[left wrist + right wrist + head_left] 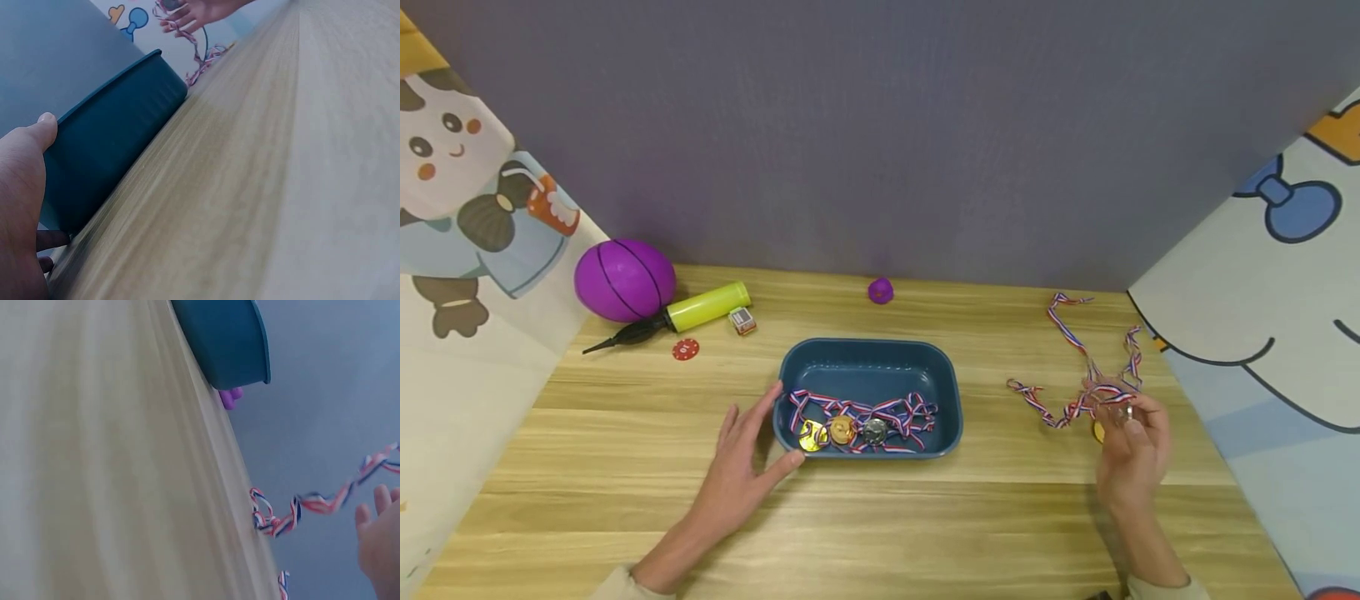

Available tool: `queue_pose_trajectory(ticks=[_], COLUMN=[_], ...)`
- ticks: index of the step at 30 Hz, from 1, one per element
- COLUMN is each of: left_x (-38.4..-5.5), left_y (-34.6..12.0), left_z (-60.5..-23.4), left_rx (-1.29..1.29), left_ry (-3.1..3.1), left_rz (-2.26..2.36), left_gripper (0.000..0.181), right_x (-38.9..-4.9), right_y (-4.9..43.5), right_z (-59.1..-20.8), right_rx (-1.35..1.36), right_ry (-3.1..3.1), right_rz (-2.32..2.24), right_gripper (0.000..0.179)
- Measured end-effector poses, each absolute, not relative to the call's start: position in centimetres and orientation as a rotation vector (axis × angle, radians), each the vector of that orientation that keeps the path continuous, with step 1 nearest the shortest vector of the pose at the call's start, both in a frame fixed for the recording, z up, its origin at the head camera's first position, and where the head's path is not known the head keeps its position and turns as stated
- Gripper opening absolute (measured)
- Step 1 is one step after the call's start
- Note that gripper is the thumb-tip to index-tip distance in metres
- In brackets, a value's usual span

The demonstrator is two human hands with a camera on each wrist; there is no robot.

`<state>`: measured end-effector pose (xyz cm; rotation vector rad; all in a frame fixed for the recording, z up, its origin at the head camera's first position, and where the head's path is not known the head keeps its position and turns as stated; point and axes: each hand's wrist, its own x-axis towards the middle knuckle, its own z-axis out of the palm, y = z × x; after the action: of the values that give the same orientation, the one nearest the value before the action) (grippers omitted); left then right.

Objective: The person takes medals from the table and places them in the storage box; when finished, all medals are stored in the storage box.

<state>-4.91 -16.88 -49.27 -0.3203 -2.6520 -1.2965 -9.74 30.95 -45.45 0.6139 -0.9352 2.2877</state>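
Note:
A dark blue basin holds several medals with striped ribbons, among them a gold medal and a silver medal. At its near left corner, my left hand rests with the thumb on the front rim and the index finger along the left side. Off to the right, my right hand pinches a silver-coloured medal between thumb and fingers. Red, white and blue ribbons trail from around that hand onto the table. Partly hidden beside it is another gold medal.
A purple ball, a yellow-green hand pump, a small box and a red chip lie at the back left. Behind the basin sits a small purple object. A grey wall borders the table's far side.

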Motion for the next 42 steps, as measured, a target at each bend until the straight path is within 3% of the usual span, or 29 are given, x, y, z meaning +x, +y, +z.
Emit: queue_pose_trajectory(ticks=[5, 12, 16, 20, 25, 31, 42], left_x=[-4.9, -4.9, -4.9, -4.9, -4.9, -4.8, -4.9], left_y=[-16.9, -16.9, -16.9, -16.9, -16.9, -16.9, -16.8], left_z=[-49.3, -49.3, -49.3, -49.3, -49.2, -49.3, -49.2], left_rx=[-0.319, -0.314, -0.315, -0.319, -0.318, -0.318, -0.313], left_ry=[-2.655, -2.66, -2.657, -2.655, -2.658, -2.656, -2.659], left_rz=[-1.302, -1.302, -1.301, -1.299, -1.3, -1.295, -1.304], left_gripper=[0.097, 0.097, 0.097, 0.097, 0.096, 0.096, 0.095], right_x=[-10.4, -10.5, -10.6, -11.1, -11.4, -11.7, -12.0], right_y=[30.3, 29.5, 29.5, 29.4, 29.0, 28.1, 27.6], right_z=[-45.1, -44.4, -44.1, -44.0, -43.2, -42.3, -40.2], right_rx=[0.752, 0.569, 0.638, 0.693, 0.574, 0.406, 0.353], right_ry=[-0.972, -1.254, -1.376, -1.412, -1.458, -1.522, -1.808], right_rz=[2.368, 2.285, 2.225, 2.14, 1.969, 1.829, 1.652], right_gripper=[0.025, 0.021, 0.014, 0.018, 0.028, 0.03, 0.033])
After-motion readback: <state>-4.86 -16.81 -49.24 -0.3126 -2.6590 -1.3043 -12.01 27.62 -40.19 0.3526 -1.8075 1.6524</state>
